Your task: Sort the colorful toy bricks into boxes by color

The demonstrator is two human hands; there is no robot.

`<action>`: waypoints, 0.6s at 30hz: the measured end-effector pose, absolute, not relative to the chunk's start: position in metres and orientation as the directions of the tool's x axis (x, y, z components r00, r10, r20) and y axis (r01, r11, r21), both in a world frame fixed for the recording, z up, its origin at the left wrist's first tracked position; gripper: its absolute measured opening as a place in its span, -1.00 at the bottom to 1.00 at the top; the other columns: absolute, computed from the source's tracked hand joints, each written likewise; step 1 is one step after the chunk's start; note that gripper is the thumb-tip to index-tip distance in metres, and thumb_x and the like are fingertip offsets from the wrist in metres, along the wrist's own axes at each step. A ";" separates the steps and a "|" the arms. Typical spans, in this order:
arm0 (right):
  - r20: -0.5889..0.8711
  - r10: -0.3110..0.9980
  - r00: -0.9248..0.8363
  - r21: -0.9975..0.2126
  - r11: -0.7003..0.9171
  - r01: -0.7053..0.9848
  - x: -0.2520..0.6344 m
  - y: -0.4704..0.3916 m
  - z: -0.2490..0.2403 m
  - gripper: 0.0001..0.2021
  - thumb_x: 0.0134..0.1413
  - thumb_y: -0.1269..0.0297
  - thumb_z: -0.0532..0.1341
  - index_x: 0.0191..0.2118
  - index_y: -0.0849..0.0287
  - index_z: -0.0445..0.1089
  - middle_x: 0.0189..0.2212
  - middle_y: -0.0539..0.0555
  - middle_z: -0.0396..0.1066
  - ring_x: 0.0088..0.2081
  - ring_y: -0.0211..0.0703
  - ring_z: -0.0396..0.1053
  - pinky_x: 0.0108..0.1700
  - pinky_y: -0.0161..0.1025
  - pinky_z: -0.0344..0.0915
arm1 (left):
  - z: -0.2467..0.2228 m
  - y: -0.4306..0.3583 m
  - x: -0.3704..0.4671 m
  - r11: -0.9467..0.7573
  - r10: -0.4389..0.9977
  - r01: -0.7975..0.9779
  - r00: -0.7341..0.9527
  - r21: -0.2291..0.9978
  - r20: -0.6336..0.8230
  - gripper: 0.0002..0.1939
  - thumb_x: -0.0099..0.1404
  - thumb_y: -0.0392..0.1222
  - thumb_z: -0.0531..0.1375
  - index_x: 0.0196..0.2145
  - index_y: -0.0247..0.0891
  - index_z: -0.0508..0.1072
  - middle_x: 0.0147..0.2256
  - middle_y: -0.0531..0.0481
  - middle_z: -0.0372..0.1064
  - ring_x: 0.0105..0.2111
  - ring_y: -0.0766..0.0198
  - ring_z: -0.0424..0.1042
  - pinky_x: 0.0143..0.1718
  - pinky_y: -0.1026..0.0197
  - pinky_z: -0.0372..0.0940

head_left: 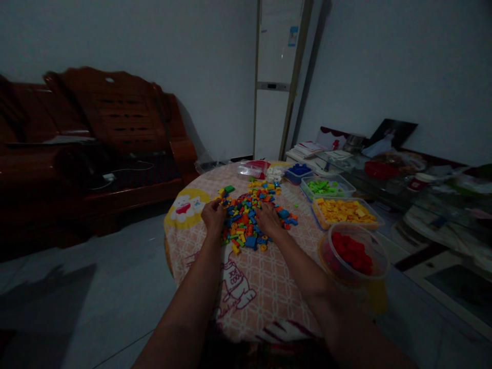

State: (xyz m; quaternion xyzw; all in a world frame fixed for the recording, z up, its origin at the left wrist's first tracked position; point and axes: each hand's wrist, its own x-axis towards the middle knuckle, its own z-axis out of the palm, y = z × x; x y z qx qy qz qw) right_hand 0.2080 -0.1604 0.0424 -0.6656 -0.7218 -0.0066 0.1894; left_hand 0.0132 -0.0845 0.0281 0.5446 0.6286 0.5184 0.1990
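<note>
A loose heap of mixed toy building bricks [246, 218], in blue, orange, yellow, green and red, is spread over the round table. At its left edge is my left hand [214, 214], fingers curled together by some yellow and orange bricks. What those fingers hold, if anything, is too dark and small to make out. My right hand [268, 219] rests over the right part of the heap. Its fingers are bent down among the bricks and drawn together, and the tips are hidden.
Along the table's right side stand tubs of red bricks [351, 253], yellow bricks [346, 211], green bricks [323, 187] and blue bricks [300, 170]. White bricks [274, 173] and a clear container [251, 169] lie at the back. A patterned cloth [277, 287] covers the table. A cluttered glass cabinet is on the right.
</note>
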 end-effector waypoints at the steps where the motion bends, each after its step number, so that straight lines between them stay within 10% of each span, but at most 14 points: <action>1: 0.275 0.961 -0.038 -0.249 0.110 0.962 0.208 -0.160 0.042 -0.70 0.25 0.41 0.20 0.07 0.16 0.48 0.24 0.30 0.33 0.23 0.11 0.25 0.26 0.08 0.17 | 0.028 -0.084 0.013 -0.133 0.890 0.478 -0.328 0.868 0.317 -0.66 0.17 -0.29 0.15 -0.14 -0.31 0.63 -0.12 -0.19 0.58 -0.10 0.06 0.54 0.06 0.06 0.37; 10: 0.348 0.937 -0.021 -0.365 0.157 0.918 0.208 -0.171 0.044 -0.75 0.13 0.51 0.26 -0.10 0.14 0.55 -0.10 0.20 0.59 0.00 0.05 0.47 0.14 -0.03 0.31 | 0.027 -0.085 0.014 -0.147 0.884 0.471 -0.332 0.870 0.329 -0.67 0.17 -0.31 0.16 -0.15 -0.30 0.63 -0.10 -0.18 0.59 -0.09 0.06 0.54 0.05 0.06 0.37; 18: 0.417 0.845 0.335 -0.843 0.223 0.489 0.230 -0.186 0.050 -0.86 0.01 0.33 0.28 -0.30 0.15 0.60 -0.32 0.07 0.63 -0.26 -0.03 0.55 -0.15 -0.16 0.43 | 0.024 -0.084 0.013 -0.148 0.885 0.493 -0.321 0.857 0.338 -0.63 0.18 -0.30 0.15 -0.09 -0.34 0.62 -0.08 -0.21 0.58 -0.07 0.05 0.54 0.05 0.06 0.36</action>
